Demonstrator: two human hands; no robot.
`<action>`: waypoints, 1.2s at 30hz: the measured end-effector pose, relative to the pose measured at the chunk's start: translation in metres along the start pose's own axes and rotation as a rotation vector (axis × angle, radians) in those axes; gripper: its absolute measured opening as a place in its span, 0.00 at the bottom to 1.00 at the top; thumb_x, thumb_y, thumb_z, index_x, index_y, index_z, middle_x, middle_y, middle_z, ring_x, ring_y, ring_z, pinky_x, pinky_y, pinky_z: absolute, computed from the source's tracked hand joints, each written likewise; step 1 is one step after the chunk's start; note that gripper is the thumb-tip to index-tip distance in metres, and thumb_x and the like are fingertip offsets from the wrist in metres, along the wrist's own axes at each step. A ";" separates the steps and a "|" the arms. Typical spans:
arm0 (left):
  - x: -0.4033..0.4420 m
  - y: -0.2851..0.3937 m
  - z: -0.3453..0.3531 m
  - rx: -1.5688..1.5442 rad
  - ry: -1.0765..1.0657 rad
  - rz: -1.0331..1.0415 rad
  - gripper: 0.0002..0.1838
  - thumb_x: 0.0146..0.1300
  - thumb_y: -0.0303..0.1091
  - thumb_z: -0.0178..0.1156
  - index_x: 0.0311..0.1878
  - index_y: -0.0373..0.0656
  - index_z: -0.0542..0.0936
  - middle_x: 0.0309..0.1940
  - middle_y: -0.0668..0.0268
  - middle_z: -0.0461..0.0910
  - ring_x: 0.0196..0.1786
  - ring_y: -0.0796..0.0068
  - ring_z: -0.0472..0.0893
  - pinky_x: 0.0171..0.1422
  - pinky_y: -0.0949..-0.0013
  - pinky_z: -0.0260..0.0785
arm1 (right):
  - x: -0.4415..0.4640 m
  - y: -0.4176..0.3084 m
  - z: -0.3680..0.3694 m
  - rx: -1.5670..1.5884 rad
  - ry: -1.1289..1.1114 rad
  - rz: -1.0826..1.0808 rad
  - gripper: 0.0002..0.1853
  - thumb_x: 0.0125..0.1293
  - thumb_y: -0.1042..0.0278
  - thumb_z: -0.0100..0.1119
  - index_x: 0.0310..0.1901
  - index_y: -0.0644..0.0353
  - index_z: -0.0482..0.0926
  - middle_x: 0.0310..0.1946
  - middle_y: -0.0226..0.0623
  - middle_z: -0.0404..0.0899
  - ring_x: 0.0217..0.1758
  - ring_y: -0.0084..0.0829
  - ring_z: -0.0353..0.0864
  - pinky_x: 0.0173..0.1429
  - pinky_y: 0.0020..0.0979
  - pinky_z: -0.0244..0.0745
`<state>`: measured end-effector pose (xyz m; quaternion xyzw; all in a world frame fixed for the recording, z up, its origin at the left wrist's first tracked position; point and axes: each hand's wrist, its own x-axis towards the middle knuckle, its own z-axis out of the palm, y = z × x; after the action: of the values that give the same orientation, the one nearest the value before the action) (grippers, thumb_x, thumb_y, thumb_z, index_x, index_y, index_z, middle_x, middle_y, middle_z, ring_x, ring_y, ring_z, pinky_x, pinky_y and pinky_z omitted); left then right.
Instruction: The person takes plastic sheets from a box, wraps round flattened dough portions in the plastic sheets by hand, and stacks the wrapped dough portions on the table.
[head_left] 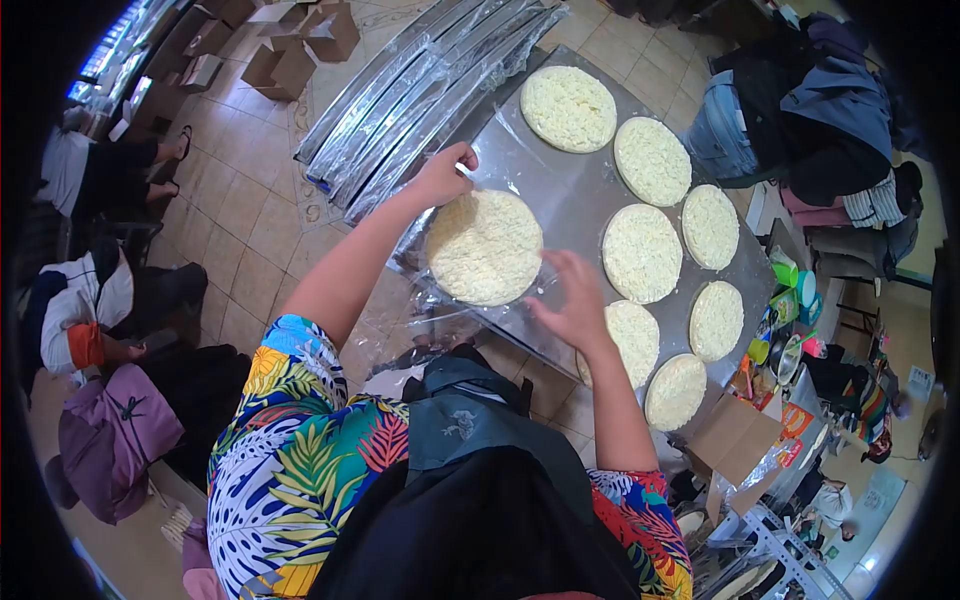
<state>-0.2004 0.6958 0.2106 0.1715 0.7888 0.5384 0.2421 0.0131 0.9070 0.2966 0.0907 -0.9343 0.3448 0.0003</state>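
Observation:
A round, pale yellow cake [485, 248] with a rough, crumbly top lies near the close left edge of the metal table [575, 195]. My left hand [443, 177] is at its far left rim, fingers curled together. A small whitish bit shows at those fingertips, too small to name. Beside the cake's right rim is my right hand [572, 302], slightly blurred, its thumb and fingers apart and holding nothing. Clear plastic film [440, 308] sticks out from around the near edge of this cake. Several similar cakes [642, 254] lie on the table to the right.
Long metal strips wrapped in plastic [420, 95] lie along the table's left side. An open cardboard box [735, 440] stands at the near right corner. A person in jeans [722, 125] is by the far right side. Other people [125, 430] sit at the left.

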 end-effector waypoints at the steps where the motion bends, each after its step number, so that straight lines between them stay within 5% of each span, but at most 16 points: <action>1: -0.004 -0.002 0.000 0.028 0.024 0.012 0.16 0.47 0.24 0.63 0.41 0.40 0.74 0.39 0.66 0.78 0.36 0.76 0.77 0.40 0.71 0.69 | -0.009 0.011 -0.005 -0.052 0.054 0.073 0.33 0.46 0.63 0.69 0.57 0.55 0.71 0.52 0.43 0.71 0.57 0.46 0.69 0.61 0.42 0.62; 6: -0.014 -0.007 -0.001 0.094 0.027 -0.032 0.17 0.50 0.26 0.68 0.41 0.42 0.71 0.35 0.70 0.74 0.34 0.80 0.75 0.40 0.72 0.69 | -0.035 0.046 0.019 -0.290 0.108 0.234 0.42 0.42 0.67 0.73 0.63 0.52 0.65 0.58 0.46 0.66 0.60 0.50 0.66 0.67 0.44 0.59; 13: -0.026 -0.019 0.005 0.266 0.100 0.000 0.17 0.50 0.25 0.66 0.41 0.41 0.71 0.36 0.66 0.75 0.34 0.74 0.76 0.40 0.70 0.69 | -0.036 0.084 0.064 -0.328 0.160 0.002 0.14 0.50 0.74 0.63 0.40 0.59 0.75 0.51 0.43 0.70 0.55 0.45 0.68 0.58 0.43 0.63; 14: -0.025 -0.024 0.005 0.307 0.120 0.025 0.16 0.50 0.23 0.64 0.42 0.40 0.71 0.35 0.62 0.75 0.37 0.67 0.77 0.43 0.66 0.70 | -0.040 0.084 0.066 -0.332 0.166 0.000 0.09 0.50 0.75 0.61 0.36 0.60 0.76 0.50 0.43 0.71 0.54 0.45 0.69 0.57 0.43 0.64; 15: -0.027 -0.024 0.007 0.345 0.137 0.048 0.15 0.50 0.22 0.62 0.42 0.39 0.72 0.34 0.59 0.76 0.40 0.59 0.78 0.46 0.62 0.70 | -0.042 0.080 0.065 -0.328 0.158 0.006 0.09 0.50 0.75 0.61 0.36 0.60 0.76 0.50 0.43 0.71 0.54 0.45 0.69 0.57 0.43 0.64; 19: -0.053 -0.017 0.009 0.418 0.290 0.134 0.15 0.52 0.21 0.59 0.44 0.39 0.72 0.34 0.58 0.74 0.38 0.59 0.78 0.45 0.61 0.70 | -0.044 0.068 0.051 -0.378 0.112 -0.007 0.09 0.49 0.75 0.60 0.34 0.60 0.77 0.46 0.41 0.73 0.50 0.44 0.71 0.54 0.42 0.65; 22: -0.101 -0.004 -0.014 0.286 0.332 0.229 0.13 0.55 0.23 0.61 0.44 0.39 0.74 0.37 0.59 0.76 0.33 0.68 0.77 0.36 0.68 0.69 | -0.043 0.050 0.036 -0.279 0.132 0.028 0.09 0.49 0.75 0.60 0.34 0.60 0.77 0.44 0.42 0.73 0.49 0.44 0.72 0.53 0.41 0.66; 25: -0.167 -0.054 -0.036 0.175 0.414 0.085 0.11 0.57 0.27 0.63 0.43 0.40 0.75 0.39 0.63 0.76 0.31 0.75 0.76 0.32 0.73 0.67 | -0.045 0.035 0.053 -0.160 0.137 0.006 0.11 0.49 0.73 0.61 0.36 0.60 0.76 0.42 0.42 0.73 0.47 0.44 0.72 0.51 0.41 0.67; 26: -0.187 -0.080 -0.043 0.176 0.473 -0.033 0.15 0.56 0.35 0.67 0.44 0.41 0.75 0.39 0.65 0.77 0.34 0.78 0.75 0.36 0.73 0.66 | -0.045 0.018 0.059 -0.114 0.049 -0.073 0.12 0.49 0.72 0.63 0.38 0.60 0.76 0.43 0.42 0.73 0.47 0.44 0.73 0.51 0.41 0.67; 30: -0.224 -0.126 -0.044 0.297 0.733 -0.147 0.21 0.53 0.42 0.70 0.45 0.43 0.75 0.38 0.65 0.78 0.41 0.77 0.76 0.42 0.70 0.67 | -0.033 -0.038 0.098 -0.079 -0.188 -0.416 0.23 0.49 0.66 0.67 0.48 0.57 0.74 0.46 0.42 0.73 0.50 0.42 0.73 0.55 0.41 0.67; 33: -0.220 -0.150 -0.047 0.007 0.630 -0.345 0.25 0.49 0.46 0.72 0.47 0.45 0.75 0.37 0.66 0.78 0.47 0.74 0.76 0.49 0.67 0.67 | -0.025 -0.059 0.141 -0.146 -0.241 -0.665 0.25 0.51 0.65 0.63 0.53 0.54 0.72 0.48 0.41 0.73 0.51 0.40 0.73 0.58 0.41 0.65; 35: -0.220 -0.140 -0.061 -0.381 0.046 -0.583 0.21 0.54 0.39 0.69 0.49 0.45 0.75 0.41 0.69 0.78 0.45 0.77 0.78 0.53 0.69 0.69 | -0.021 -0.062 0.175 -0.183 -0.251 -0.783 0.24 0.54 0.66 0.60 0.55 0.52 0.71 0.49 0.41 0.73 0.52 0.39 0.73 0.60 0.41 0.65; 36: -0.222 -0.149 -0.066 -0.391 0.059 -0.583 0.21 0.54 0.39 0.69 0.49 0.45 0.75 0.41 0.69 0.78 0.45 0.77 0.78 0.53 0.69 0.69 | -0.017 -0.068 0.187 -0.144 -0.254 -0.826 0.21 0.55 0.66 0.57 0.53 0.53 0.72 0.47 0.39 0.73 0.50 0.38 0.73 0.58 0.40 0.66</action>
<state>-0.0562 0.4736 0.1356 -0.1262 0.6934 0.5920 0.3909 0.0530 0.7384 0.1967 0.4981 -0.8339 0.2359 0.0293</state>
